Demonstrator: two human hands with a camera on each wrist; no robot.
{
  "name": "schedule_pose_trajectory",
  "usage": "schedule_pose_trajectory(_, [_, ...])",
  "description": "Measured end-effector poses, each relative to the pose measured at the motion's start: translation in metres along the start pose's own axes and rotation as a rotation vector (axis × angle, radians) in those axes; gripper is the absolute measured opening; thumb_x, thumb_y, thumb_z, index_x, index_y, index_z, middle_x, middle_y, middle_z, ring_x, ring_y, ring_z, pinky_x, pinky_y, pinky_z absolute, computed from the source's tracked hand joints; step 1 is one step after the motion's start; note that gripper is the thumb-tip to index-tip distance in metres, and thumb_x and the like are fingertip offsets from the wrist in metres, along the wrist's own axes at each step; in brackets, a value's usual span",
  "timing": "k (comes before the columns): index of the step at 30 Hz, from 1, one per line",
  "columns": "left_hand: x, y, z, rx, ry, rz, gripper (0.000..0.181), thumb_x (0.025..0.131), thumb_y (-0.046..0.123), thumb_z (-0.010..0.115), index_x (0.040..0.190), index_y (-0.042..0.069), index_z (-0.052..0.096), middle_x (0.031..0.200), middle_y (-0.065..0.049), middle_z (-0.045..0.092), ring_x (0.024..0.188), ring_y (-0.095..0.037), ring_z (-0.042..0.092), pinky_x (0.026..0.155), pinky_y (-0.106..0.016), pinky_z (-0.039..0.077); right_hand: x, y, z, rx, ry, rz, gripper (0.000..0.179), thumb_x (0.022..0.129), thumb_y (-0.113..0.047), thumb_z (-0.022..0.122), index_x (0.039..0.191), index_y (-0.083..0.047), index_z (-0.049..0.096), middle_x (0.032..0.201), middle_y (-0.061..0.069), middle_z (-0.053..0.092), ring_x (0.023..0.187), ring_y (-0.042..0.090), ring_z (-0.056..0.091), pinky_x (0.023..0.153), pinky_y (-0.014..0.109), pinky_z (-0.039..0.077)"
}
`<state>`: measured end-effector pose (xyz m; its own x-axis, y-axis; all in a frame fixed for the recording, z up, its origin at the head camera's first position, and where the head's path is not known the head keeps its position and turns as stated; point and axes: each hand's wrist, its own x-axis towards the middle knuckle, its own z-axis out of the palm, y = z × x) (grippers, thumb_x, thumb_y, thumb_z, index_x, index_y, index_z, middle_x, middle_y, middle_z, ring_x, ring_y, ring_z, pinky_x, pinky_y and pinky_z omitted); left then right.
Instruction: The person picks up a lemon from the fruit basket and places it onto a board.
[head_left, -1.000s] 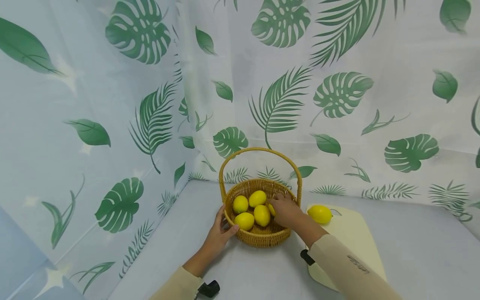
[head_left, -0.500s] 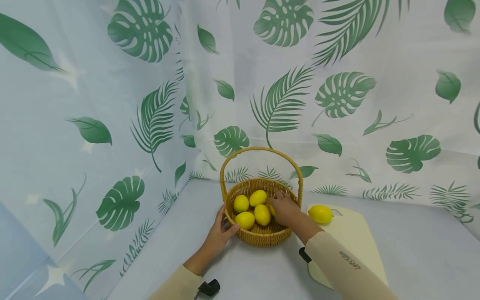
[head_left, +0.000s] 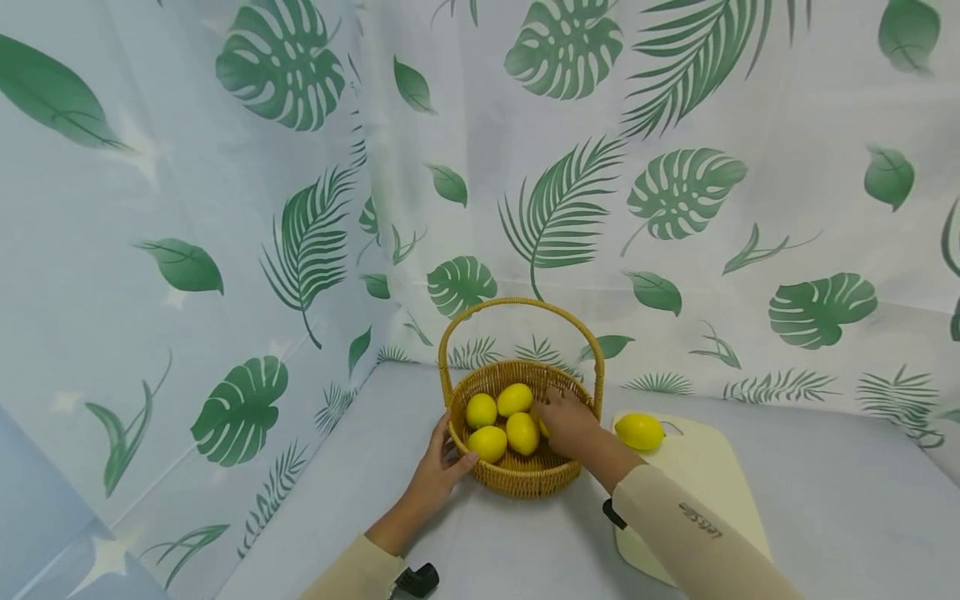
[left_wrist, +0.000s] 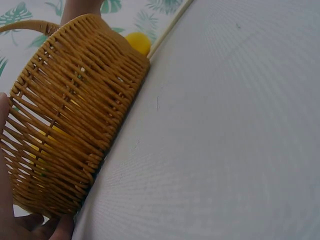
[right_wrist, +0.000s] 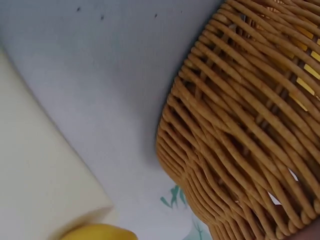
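While a lemon (head_left: 543,429) is in the right part of the wicker basket (head_left: 527,483), a little below the middle of the frame, the right hand (head_left: 567,423) bends down over it. Its fingers look curled round the lemon, but most of the fruit is hidden, so I cannot tell how tight they squeeze. Four more lemons (head_left: 522,433) lie close together in the left and middle part of the basket. The left hand (head_left: 437,462) grips the basket's left side, with its thumb at the rim and its fingers outside. The basket stands upright on the counter (head_left: 525,550), and its tall handle (head_left: 521,302) curves over the top.

Right of the basket, an extra lemon (head_left: 640,432) rests at the upper left corner of a cream cutting board (head_left: 705,467). The right sleeve (head_left: 667,521) crosses over part of that board. Behind everything hangs a pale cloth (head_left: 461,125) with green leaves.

Some things might go wrong. A smooth lemon could slip out if the fingers hold it loosely. If the right arm swings wide, it may knock the lemon on the board and make it roll away. If the left hand pulls hard, the basket could tip.
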<state>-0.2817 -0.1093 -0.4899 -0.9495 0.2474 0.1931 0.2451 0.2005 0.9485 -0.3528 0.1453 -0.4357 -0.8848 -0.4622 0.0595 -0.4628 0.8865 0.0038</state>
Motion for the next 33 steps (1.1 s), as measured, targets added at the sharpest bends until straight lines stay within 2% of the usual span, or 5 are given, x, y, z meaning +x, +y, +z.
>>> schedule_pose_trajectory(8, [-0.002, 0.004, 0.000, 0.026, 0.000, -0.013, 0.085, 0.097, 0.026, 0.062, 0.158, 0.014, 0.003, 0.157, -0.025, 0.016, 0.137, -0.041, 0.030, 0.106, -0.049, 0.036, -0.006, -0.001, -0.008, -0.005, 0.027, -0.028, 0.049, 0.083, 0.001, 0.073, 0.130, -0.003, 0.060, 0.122, 0.018, 0.045, 0.113, 0.036, 0.047, 0.087, 0.043, 0.051])
schedule_pose_trajectory(14, [-0.001, 0.003, 0.000, 0.028, -0.006, -0.007, 0.084, 0.098, 0.025, 0.061, 0.158, 0.013, 0.003, 0.156, -0.025, 0.016, 0.137, -0.041, 0.031, 0.106, -0.050, 0.036, -0.014, -0.001, -0.016, 0.052, 0.024, -0.015, 0.049, 0.085, 0.004, 0.069, 0.131, -0.008, 0.060, 0.135, 0.021, 0.042, 0.121, 0.040, 0.043, 0.097, 0.050, 0.046])
schedule_pose_trajectory(18, [0.005, -0.012, 0.001, 0.024, 0.001, -0.008, 0.085, 0.098, 0.025, 0.061, 0.158, 0.016, 0.001, 0.157, -0.024, 0.014, 0.138, -0.041, 0.029, 0.106, -0.050, 0.036, -0.021, 0.000, -0.019, 0.058, 0.033, -0.009, 0.054, 0.084, 0.003, 0.070, 0.134, -0.012, 0.057, 0.138, 0.024, 0.041, 0.123, 0.046, 0.042, 0.097, 0.054, 0.044])
schedule_pose_trajectory(22, [0.010, -0.028, 0.002, 0.023, 0.024, -0.006, 0.085, 0.097, 0.027, 0.062, 0.158, 0.025, 0.002, 0.158, -0.020, 0.014, 0.139, -0.039, 0.029, 0.107, -0.050, 0.035, -0.028, 0.000, -0.022, 0.057, 0.058, -0.021, 0.062, 0.081, 0.007, 0.072, 0.136, -0.017, 0.057, 0.133, 0.018, 0.044, 0.117, 0.042, 0.046, 0.094, 0.051, 0.048])
schedule_pose_trajectory(33, [0.010, -0.029, 0.003, 0.016, 0.039, 0.004, 0.084, 0.096, 0.029, 0.063, 0.157, 0.029, 0.005, 0.158, -0.017, 0.019, 0.137, -0.036, 0.033, 0.106, -0.048, 0.037, -0.052, -0.012, -0.034, 0.081, 0.187, -0.155, 0.064, 0.079, 0.015, 0.067, 0.133, -0.019, 0.060, 0.130, 0.012, 0.047, 0.116, 0.031, 0.047, 0.093, 0.046, 0.049])
